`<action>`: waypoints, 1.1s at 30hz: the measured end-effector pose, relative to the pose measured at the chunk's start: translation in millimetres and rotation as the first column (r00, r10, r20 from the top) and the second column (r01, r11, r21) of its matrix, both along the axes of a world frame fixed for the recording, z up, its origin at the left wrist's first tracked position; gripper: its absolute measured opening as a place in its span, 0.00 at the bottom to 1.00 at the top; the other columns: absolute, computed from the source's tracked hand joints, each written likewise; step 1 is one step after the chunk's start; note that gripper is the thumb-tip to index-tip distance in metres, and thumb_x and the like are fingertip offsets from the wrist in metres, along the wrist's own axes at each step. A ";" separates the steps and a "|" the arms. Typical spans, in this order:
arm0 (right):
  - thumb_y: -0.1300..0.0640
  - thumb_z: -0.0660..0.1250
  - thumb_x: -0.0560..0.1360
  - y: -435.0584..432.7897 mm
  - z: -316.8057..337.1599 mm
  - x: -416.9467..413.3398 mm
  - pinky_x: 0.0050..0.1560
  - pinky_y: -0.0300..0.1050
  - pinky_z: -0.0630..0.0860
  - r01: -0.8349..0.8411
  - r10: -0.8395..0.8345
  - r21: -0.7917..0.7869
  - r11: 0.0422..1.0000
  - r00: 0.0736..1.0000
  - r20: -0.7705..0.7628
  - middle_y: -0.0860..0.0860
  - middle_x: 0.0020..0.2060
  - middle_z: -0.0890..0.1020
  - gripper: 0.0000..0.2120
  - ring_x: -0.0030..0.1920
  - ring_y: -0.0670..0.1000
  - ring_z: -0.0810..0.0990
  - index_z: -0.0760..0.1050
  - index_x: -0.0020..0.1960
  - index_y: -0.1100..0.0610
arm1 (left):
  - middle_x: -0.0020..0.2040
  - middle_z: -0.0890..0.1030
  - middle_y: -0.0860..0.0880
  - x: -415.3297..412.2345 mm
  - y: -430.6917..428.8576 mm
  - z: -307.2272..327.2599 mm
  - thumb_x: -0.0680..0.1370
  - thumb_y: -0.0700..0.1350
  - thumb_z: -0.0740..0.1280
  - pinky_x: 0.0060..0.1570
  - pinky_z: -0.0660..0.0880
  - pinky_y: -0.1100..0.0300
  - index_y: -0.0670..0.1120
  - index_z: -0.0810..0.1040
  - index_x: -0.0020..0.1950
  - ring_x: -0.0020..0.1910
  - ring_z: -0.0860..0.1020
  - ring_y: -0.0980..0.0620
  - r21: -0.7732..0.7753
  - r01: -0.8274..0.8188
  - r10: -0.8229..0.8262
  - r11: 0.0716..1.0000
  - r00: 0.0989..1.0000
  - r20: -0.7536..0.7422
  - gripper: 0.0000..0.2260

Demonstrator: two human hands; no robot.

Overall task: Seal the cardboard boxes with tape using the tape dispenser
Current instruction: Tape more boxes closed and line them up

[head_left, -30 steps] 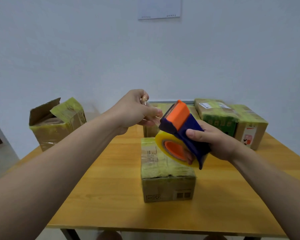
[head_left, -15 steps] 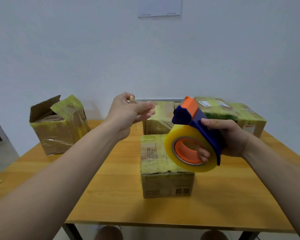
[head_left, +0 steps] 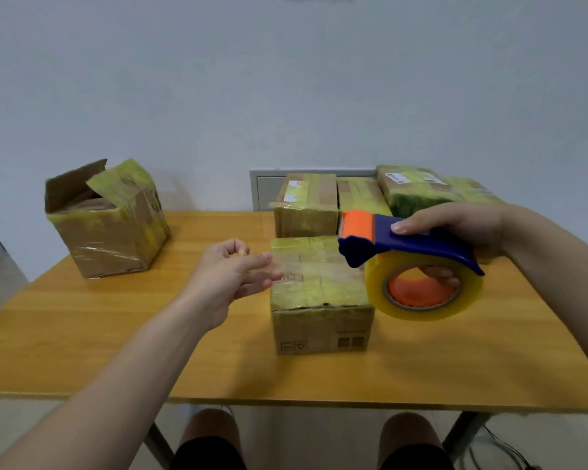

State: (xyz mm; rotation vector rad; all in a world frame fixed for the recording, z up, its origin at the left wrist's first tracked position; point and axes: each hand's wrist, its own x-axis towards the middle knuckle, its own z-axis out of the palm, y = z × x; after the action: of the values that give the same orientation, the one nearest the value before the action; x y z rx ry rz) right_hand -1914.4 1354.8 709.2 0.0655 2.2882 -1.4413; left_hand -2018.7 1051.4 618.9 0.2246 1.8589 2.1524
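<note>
Above the yellow wooden surface (head_left: 116,351), right-hand fingers (head_left: 418,225) clench the blue-and-orange tape dispenser (head_left: 404,245); left-hand fingers (head_left: 252,266), at nine o'clock, pinch clear tape drawn across the small tape-wrapped cardboard box (head_left: 319,300) at centre

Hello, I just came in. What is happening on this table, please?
A person is sealing cardboard boxes. The right hand holds a blue and orange tape dispenser above the wooden table. The left hand pinches the free end of the tape, stretched over the closed box in front. More taped boxes stand behind, and one open box stands far left.
</note>
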 end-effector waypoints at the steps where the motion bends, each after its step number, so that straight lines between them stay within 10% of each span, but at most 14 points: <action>1: 0.40 0.77 0.65 -1.0 0.2 -0.4 0.27 0.42 0.75 0.005 -0.005 0.037 0.999 1.000 0.003 0.59 0.29 0.79 0.28 0.25 0.54 0.77 0.80 0.48 0.64 | 0.48 0.87 0.36 1.4 -0.9 -3.1 0.79 0.35 0.72 0.33 0.83 0.60 0.48 0.66 0.42 0.42 0.88 0.43 -0.038 -0.007 0.006 0.999 1.000 -0.020 0.17; 8: 0.35 0.76 0.60 -0.5 1.1 -0.6 0.31 0.42 0.76 0.037 -0.047 0.235 0.971 0.998 0.035 0.59 0.36 0.82 0.28 0.30 0.54 0.80 0.84 0.42 0.60 | 0.38 0.85 0.45 9.4 -17.0 -20.8 0.73 0.43 0.80 0.37 0.81 0.61 0.42 0.77 0.41 0.37 0.83 0.53 -0.245 -0.107 0.065 0.964 0.983 -0.174 0.13; 25: 0.34 0.78 0.56 -10.2 -15.3 -19.2 0.35 0.43 0.77 0.014 -0.046 0.355 0.935 0.996 0.082 0.57 0.40 0.85 0.36 0.33 0.52 0.83 0.83 0.51 0.61 | 0.37 0.85 0.45 10.1 -31.6 -73.9 0.69 0.50 0.82 0.36 0.80 0.61 0.40 0.85 0.45 0.33 0.81 0.55 -0.285 -0.038 0.063 0.958 0.995 0.078 0.15; 30: 0.33 0.78 0.56 -8.6 -16.2 -21.9 0.35 0.43 0.78 0.027 -0.057 0.359 0.933 0.996 0.072 0.58 0.44 0.86 0.39 0.36 0.54 0.83 0.82 0.54 0.62 | 0.40 0.86 0.42 7.2 -26.1 -75.9 0.67 0.48 0.79 0.36 0.83 0.61 0.34 0.83 0.59 0.35 0.82 0.52 -0.212 0.132 -0.074 0.968 0.963 0.260 0.25; 33: 0.36 0.78 0.59 -9.0 -16.2 -21.8 0.33 0.42 0.78 0.040 -0.069 0.337 0.941 0.995 0.074 0.58 0.41 0.85 0.34 0.33 0.53 0.83 0.82 0.53 0.62 | 0.44 0.88 0.41 6.8 -25.0 -70.8 0.75 0.47 0.77 0.37 0.83 0.60 0.42 0.74 0.73 0.38 0.86 0.48 -0.423 0.218 -0.146 0.880 0.970 0.196 0.29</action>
State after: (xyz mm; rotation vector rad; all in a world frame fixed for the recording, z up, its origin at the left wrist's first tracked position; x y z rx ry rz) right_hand -1936.2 1345.8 693.0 0.2889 2.4525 -1.0358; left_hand -2011.9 1026.4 548.1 0.1186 2.0757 1.5248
